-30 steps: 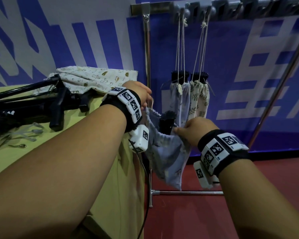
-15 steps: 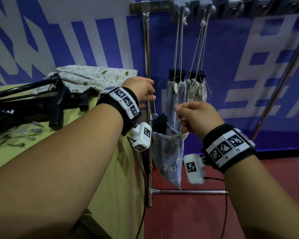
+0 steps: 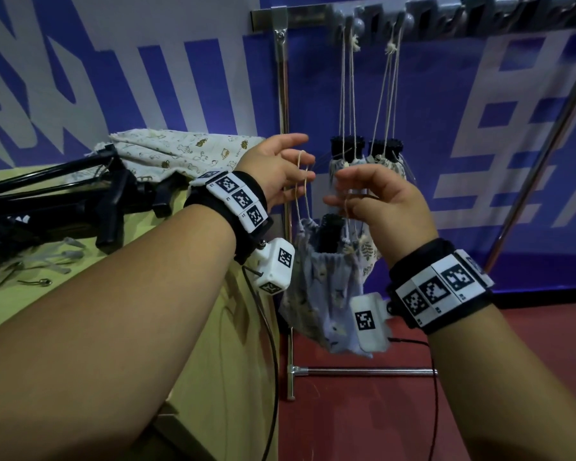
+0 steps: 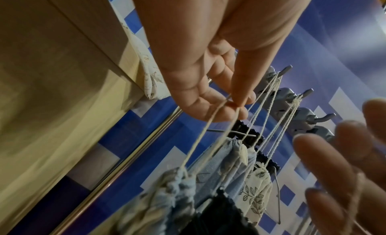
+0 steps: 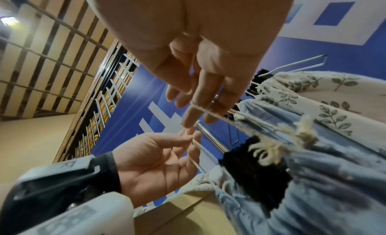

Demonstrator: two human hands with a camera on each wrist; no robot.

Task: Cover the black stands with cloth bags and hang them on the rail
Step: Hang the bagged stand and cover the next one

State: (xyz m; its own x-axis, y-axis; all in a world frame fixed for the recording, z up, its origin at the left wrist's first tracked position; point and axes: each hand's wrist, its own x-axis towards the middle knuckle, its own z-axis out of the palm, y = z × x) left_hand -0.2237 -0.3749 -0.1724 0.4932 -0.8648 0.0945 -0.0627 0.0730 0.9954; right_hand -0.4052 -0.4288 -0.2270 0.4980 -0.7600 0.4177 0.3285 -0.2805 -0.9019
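Left hand (image 3: 280, 168): grip closed on a loop of cream drawstring (image 3: 301, 181), pinched between thumb and fingertips; the wrist view shows the cord running from that pinch down to the gathered mouth of the bag.

Right hand (image 3: 383, 197): fingers half curled, the other drawstring (image 5: 211, 112) lying across the fingers. Cord is caught there, though whether it is pinched or only hooked cannot be told.

Blue-grey cloth bag (image 3: 326, 287) hangs in the air between the two hands, suspended by its two cords, beside the edge of the tabletop (image 3: 47, 294) and in front of the rack's upright pole (image 3: 283, 128). Contents: one black stand (image 3: 330, 234), its ribbed top protruding from the bag's mouth, which is gathered but not drawn fully closed.

Rail (image 3: 446, 18) at top of view, with a row of grey hooks. Two bags already hang from it on long cords:
- pale blue bag (image 4: 229, 157), left of the pair, black stand top (image 3: 346, 148) showing above the gathered mouth;
- cream leaf-print bag (image 4: 256, 189), just beside it on the right, black stand top (image 3: 384, 148) likewise showing.

On the tabletop: a folded cream printed cloth (image 3: 180, 151) against the wall, and a heap of black stands (image 3: 64, 201) with legs lying across one another. Small metal pieces (image 3: 40, 281) lie near them; too blurred to identify.
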